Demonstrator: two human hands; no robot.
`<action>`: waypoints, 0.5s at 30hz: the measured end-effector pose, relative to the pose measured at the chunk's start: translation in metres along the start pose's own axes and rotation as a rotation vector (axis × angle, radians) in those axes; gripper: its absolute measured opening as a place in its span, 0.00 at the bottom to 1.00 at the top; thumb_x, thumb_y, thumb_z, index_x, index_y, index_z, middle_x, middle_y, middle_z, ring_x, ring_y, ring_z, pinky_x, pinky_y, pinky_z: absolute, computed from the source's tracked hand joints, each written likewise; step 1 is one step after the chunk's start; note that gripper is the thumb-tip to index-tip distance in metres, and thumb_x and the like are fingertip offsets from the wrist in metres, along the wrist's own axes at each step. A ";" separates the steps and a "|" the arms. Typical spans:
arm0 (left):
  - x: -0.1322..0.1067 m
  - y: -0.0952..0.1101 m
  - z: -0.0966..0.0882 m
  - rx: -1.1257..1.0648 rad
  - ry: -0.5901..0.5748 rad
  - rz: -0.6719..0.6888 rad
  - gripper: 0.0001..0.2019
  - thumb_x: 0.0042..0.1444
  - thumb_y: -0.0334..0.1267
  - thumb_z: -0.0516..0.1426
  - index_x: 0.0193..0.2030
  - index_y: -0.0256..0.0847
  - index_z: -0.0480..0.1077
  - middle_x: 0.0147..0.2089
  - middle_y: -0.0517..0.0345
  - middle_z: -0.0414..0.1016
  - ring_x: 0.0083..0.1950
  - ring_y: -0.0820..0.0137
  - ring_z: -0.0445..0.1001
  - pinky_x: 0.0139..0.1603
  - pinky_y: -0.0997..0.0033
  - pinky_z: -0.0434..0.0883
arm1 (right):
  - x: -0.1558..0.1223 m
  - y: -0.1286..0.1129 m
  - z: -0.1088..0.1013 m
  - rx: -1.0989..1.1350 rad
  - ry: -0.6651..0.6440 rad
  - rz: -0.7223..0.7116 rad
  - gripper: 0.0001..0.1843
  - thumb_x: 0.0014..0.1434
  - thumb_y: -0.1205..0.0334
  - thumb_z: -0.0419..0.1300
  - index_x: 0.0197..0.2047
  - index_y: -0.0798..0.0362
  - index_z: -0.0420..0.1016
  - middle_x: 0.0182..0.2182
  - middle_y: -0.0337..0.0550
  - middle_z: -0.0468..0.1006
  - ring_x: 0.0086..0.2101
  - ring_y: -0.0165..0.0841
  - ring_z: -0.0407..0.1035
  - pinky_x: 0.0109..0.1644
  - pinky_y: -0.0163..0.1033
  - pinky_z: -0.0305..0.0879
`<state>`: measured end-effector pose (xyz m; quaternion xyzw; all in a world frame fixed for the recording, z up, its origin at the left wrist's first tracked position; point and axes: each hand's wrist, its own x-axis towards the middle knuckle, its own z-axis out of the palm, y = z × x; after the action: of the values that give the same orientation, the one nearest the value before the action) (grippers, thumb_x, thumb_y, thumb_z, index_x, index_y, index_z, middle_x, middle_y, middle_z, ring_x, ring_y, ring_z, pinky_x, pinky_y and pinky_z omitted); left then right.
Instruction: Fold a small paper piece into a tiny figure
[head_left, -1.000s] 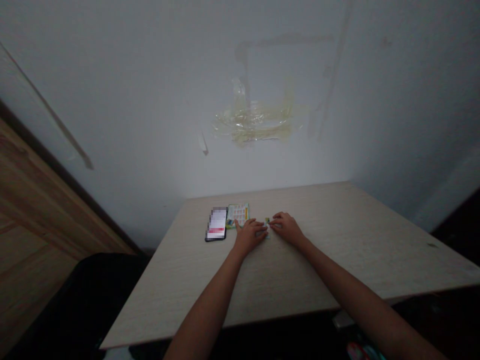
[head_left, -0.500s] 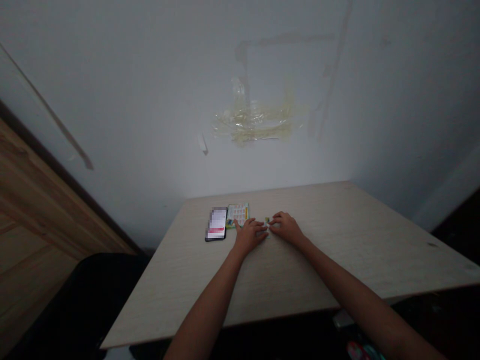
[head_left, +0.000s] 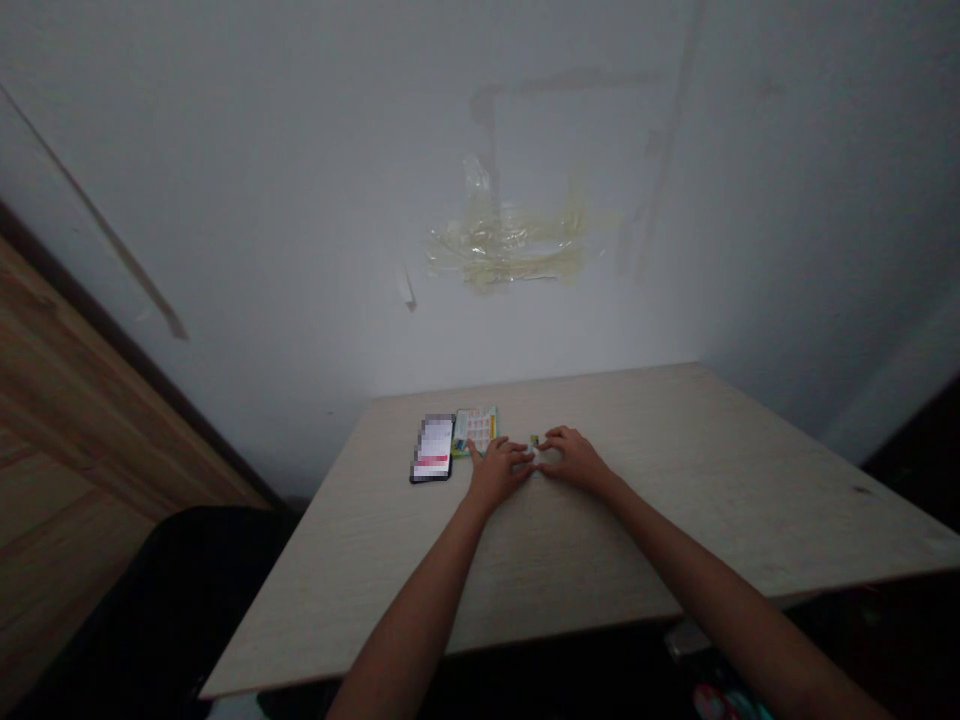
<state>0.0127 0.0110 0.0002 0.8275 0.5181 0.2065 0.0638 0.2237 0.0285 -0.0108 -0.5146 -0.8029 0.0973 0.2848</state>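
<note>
Phone [head_left: 433, 450] (lit) lies beside printed card [head_left: 475, 428], which left hand [head_left: 496, 472] overlaps.

Plain room, probably a home; can't tell which room. Bench [head_left: 562, 560] against pale wall [head_left: 300, 200], yellowed tape [head_left: 517, 245] above bench, wood panel [head_left: 67, 400] left of bench, personal phone [head_left: 433, 448] lying on bench.

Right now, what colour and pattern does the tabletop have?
The tabletop is pale beige with faint wood-like streaks, best seen in the head view.
</note>
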 end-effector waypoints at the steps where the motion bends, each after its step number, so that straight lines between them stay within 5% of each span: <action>1: 0.000 0.000 0.000 -0.002 0.001 0.000 0.11 0.61 0.52 0.57 0.49 0.65 0.75 0.59 0.67 0.75 0.66 0.55 0.61 0.62 0.18 0.30 | -0.001 0.000 0.000 0.001 -0.001 -0.002 0.22 0.51 0.48 0.67 0.48 0.48 0.80 0.52 0.49 0.74 0.51 0.40 0.67 0.57 0.46 0.63; 15: 0.000 -0.001 0.001 0.006 0.017 0.003 0.11 0.61 0.50 0.57 0.50 0.66 0.75 0.59 0.67 0.75 0.66 0.55 0.61 0.62 0.18 0.30 | -0.006 -0.002 -0.004 -0.008 -0.035 -0.075 0.30 0.47 0.50 0.70 0.53 0.50 0.76 0.55 0.53 0.71 0.54 0.43 0.65 0.59 0.49 0.62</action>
<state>0.0125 0.0114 -0.0008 0.8266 0.5181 0.2122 0.0566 0.2265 0.0217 -0.0092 -0.4835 -0.8269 0.0923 0.2718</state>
